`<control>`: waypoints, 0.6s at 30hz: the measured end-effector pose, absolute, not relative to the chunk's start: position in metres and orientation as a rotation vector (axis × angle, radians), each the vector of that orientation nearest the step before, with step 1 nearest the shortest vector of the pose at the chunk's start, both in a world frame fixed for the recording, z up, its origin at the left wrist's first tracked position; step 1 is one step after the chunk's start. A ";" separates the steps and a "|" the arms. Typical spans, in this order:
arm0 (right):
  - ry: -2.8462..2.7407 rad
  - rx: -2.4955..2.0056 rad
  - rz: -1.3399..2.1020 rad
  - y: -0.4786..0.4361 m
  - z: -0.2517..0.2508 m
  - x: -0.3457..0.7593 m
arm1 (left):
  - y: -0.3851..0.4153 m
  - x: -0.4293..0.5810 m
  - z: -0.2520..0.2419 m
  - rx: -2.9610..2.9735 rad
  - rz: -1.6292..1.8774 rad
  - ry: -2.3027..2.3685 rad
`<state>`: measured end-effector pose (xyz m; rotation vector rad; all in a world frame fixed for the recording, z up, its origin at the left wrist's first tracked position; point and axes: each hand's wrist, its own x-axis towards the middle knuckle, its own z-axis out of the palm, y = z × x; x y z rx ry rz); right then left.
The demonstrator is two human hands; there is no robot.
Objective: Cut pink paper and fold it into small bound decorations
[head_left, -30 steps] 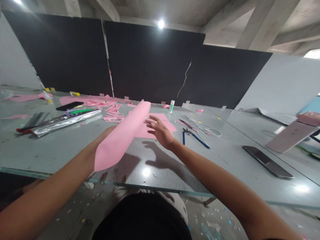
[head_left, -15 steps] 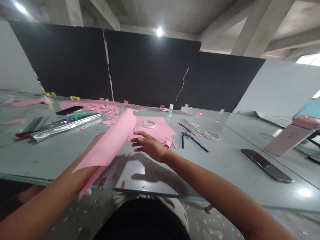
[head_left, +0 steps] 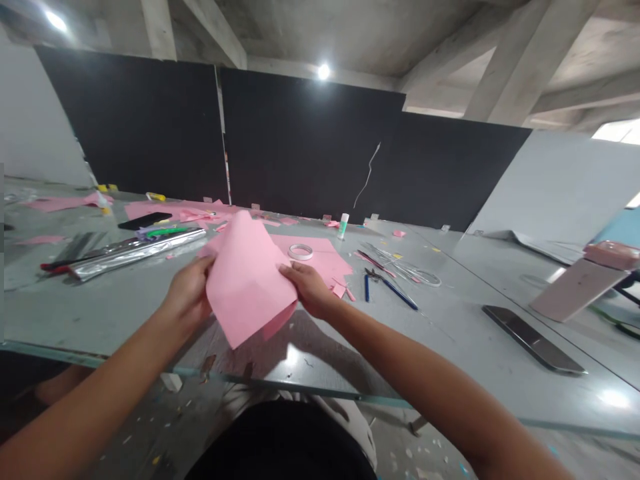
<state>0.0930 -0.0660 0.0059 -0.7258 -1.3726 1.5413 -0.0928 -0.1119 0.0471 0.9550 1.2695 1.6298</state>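
Observation:
A curved sheet of pink paper [head_left: 250, 283] is held up above the grey table, its lower corner pointing toward me. My left hand [head_left: 190, 290] grips its left edge, the fingertips partly hidden behind the paper. On the right edge my right hand [head_left: 309, 287] pinches the sheet, thumb in front. Beyond my right hand, a roll of tape [head_left: 300, 252] lies on a flat pink sheet [head_left: 327, 257]. Small pink scraps [head_left: 339, 289] rest just to the right of that hand.
Blue-handled pliers [head_left: 393, 290], coiled wire [head_left: 407, 267] and a glue stick [head_left: 343, 225] are right of centre. A dark phone [head_left: 533, 339] and a pale pink bottle [head_left: 563, 283] sit farther right. At left lie a foil roll [head_left: 137, 255] and another black phone [head_left: 145, 221].
My right hand has gone from open and apart to gripping the pink sheet's right edge. The sheet has turned from a slanting roll to a broader face, and my left hand now shows beside it.

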 end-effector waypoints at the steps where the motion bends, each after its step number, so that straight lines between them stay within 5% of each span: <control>1: -1.410 -0.809 1.487 -0.061 0.010 0.101 | -0.112 -0.098 0.045 0.972 1.744 1.254; 4: -1.693 -1.142 1.265 -0.049 0.024 0.123 | -0.115 -0.124 0.032 1.349 1.733 1.564; 10: -2.321 -1.399 0.480 -0.047 0.025 0.125 | -0.136 -0.139 0.006 2.373 1.066 2.169; 18: -2.535 -1.459 0.046 -0.062 0.001 0.102 | -0.126 -0.079 -0.016 2.844 0.426 1.248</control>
